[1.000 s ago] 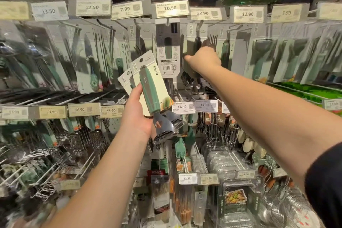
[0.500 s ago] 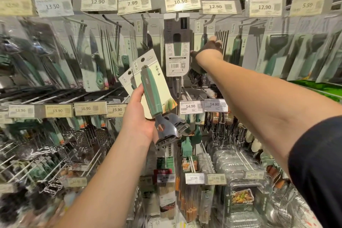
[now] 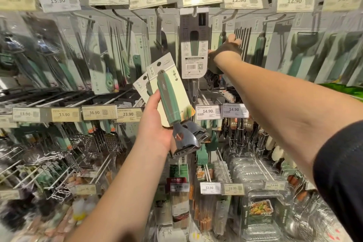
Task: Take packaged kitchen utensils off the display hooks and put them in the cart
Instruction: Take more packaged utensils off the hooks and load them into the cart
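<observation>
Head view: left hand grips carded peelers.

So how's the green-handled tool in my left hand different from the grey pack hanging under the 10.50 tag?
The green tool is off its hook, gripped by the left hand and tilted; the grey pack hangs straight on its hook. The green tool's card is pale cream, the grey pack's card is grey. The green tool shows its front, the grey pack its barcode. Both are carded utensils with hang holes.
</observation>
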A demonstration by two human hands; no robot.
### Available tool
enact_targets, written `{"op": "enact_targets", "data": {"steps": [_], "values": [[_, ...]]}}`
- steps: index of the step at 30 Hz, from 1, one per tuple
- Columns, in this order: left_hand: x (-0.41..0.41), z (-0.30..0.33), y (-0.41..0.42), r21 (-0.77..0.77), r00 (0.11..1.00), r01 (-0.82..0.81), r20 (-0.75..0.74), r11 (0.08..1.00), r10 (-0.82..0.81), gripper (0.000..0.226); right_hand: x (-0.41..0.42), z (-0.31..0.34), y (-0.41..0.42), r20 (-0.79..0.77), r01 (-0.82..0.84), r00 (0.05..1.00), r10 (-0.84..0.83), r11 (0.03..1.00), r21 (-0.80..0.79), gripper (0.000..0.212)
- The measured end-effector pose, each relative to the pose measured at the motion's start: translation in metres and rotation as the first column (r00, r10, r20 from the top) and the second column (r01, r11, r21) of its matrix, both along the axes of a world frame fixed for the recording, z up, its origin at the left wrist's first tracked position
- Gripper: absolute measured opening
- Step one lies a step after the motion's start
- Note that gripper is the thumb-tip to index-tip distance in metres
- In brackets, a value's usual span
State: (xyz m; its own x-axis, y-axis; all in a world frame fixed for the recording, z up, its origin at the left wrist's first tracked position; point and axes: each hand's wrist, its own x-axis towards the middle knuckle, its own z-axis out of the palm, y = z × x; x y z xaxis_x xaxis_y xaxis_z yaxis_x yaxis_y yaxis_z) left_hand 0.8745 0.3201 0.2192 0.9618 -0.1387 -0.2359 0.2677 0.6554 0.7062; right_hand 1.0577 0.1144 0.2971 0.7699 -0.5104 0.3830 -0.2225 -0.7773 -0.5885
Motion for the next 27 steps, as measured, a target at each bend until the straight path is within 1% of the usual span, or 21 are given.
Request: {"op": "enact_targets", "data": {"steps": [5,8,10,11,12,13,14,15,16,17,18,20,21,22,24,27], "values": [[0.002,-0.003,-0.003,0.004,1.0,-0.005,0.002,1.0,0.005,0.031,0.001,-0.003,-0.005,-0.029,-0.012,1.0,0.013,1.0,0.023,0.097],[0.001,-0.004,-0.007,0.001,1.0,0.001,0.005,1.0,-0.001,0.036,-0.008,-0.005,-0.009,-0.094,-0.013,0.996,0.009,0.999,-0.038,0.106],[0.002,-0.006,-0.01,0.014,1.0,-0.004,0.013,1.0,0.004,0.03,-0.019,-0.008,-0.01,-0.165,-0.02,0.986,0.014,0.999,-0.035,0.105],[0.002,-0.008,-0.012,0.017,1.0,0.0,0.02,1.0,0.0,0.03,-0.025,-0.011,-0.01,-0.164,-0.035,0.986,0.033,0.999,-0.008,0.1],[0.003,-0.01,-0.014,0.018,1.0,0.004,0.024,1.0,-0.005,0.034,-0.036,-0.013,-0.008,-0.134,-0.061,0.989,0.064,0.998,0.024,0.093],[0.003,-0.012,-0.017,0.022,1.0,0.002,0.028,1.0,-0.002,0.04,-0.047,-0.017,-0.007,-0.059,-0.109,0.992,0.114,0.99,0.085,0.083],[0.002,-0.014,-0.02,0.022,0.999,-0.003,0.039,1.0,0.002,0.044,-0.063,-0.021,-0.004,0.043,-0.194,0.981,0.189,0.964,0.183,0.072],[0.001,-0.015,-0.023,0.019,0.999,0.001,0.046,1.0,-0.002,0.043,-0.082,-0.027,-0.001,0.129,-0.306,0.951,0.28,0.911,0.276,0.062],[-0.001,-0.016,-0.027,0.01,0.999,0.008,0.047,1.0,-0.008,0.037,-0.102,-0.032,0.004,0.166,-0.419,0.908,0.385,0.844,0.334,0.052],[-0.004,-0.017,-0.03,0.011,0.999,0.007,0.043,1.0,-0.008,0.03,-0.123,-0.037,0.008,0.166,-0.517,0.855,0.491,0.779,0.354,0.045],[-0.006,-0.018,-0.034,0.022,0.999,0.004,0.04,1.0,-0.005,0.025,-0.143,-0.042,0.011,0.134,-0.588,0.801,0.583,0.728,0.352,0.045],[-0.009,-0.022,-0.041,0.047,1.0,-0.011,0.028,0.999,0.01,0.027,-0.175,-0.052,0.017,0.029,-0.666,0.717,0.697,0.672,0.323,0.054],[-0.01,-0.024,-0.044,0.066,1.0,-0.013,0.009,0.998,0.012,0.031,-0.188,-0.058,0.018,-0.018,-0.673,0.702,0.712,0.671,0.31,0.06],[-0.011,-0.027,-0.049,0.071,1.0,-0.01,-0.003,0.997,0.01,0.033,-0.199,-0.063,0.019,-0.058,-0.664,0.704,0.708,0.685,0.298,0.066],[-0.013,-0.033,-0.058,0.085,1.0,-0.007,-0.024,0.996,0.009,0.03,-0.216,-0.072,0.016,-0.119,-0.632,0.731,0.672,0.732,0.254,0.075],[-0.016,-0.043,-0.071,0.092,0.996,0.009,-0.094,0.996,0.0,0.025,-0.227,-0.084,0.011,-0.159,-0.589,0.759,0.631,0.77,0.244,0.087]]}}
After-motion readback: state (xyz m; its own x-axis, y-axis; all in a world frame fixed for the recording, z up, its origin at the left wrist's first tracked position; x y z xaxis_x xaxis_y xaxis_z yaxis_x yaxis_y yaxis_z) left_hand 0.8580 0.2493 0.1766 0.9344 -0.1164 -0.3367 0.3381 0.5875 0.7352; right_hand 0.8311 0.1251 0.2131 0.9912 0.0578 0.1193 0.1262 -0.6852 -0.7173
